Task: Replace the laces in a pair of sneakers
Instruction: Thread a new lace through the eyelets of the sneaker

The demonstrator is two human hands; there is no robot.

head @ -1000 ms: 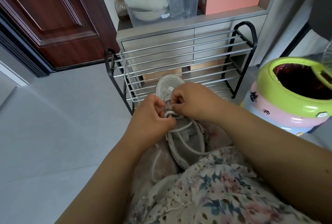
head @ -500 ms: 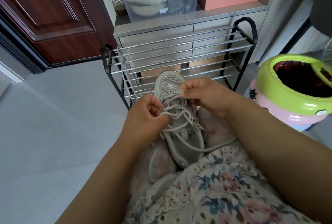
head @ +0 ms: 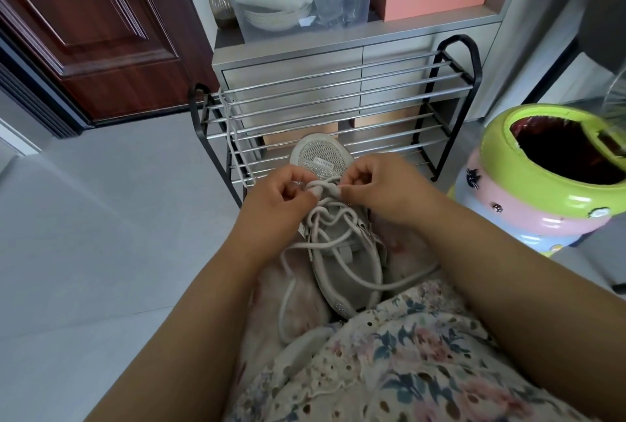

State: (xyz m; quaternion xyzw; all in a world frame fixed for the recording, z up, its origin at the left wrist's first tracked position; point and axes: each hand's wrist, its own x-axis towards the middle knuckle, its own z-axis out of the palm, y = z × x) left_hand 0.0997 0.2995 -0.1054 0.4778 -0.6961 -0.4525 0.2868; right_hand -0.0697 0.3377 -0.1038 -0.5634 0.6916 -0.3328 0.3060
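Note:
A grey sneaker [head: 342, 262] lies on my lap with its mesh tongue pointing away from me. A pale lace [head: 330, 218] crosses loosely over its top, and loose lengths trail down both sides onto my legs. My left hand [head: 274, 205] pinches the lace at the upper left eyelets. My right hand [head: 376, 184] pinches the lace just opposite, at the upper right. Both hands meet at the base of the tongue. Another pale lace [head: 233, 144] hangs over the left end of the shoe rack.
A metal shoe rack [head: 338, 106] stands just beyond the sneaker, in front of a grey cabinet [head: 291, 62]. A green and pink bin [head: 542, 181] sits at my right. A dark wooden door [head: 84, 22] is at the far left, with grey floor below it.
My right hand has come down from the tongue to the lace beside my left hand. The lace crossings on the sneaker are now more exposed.

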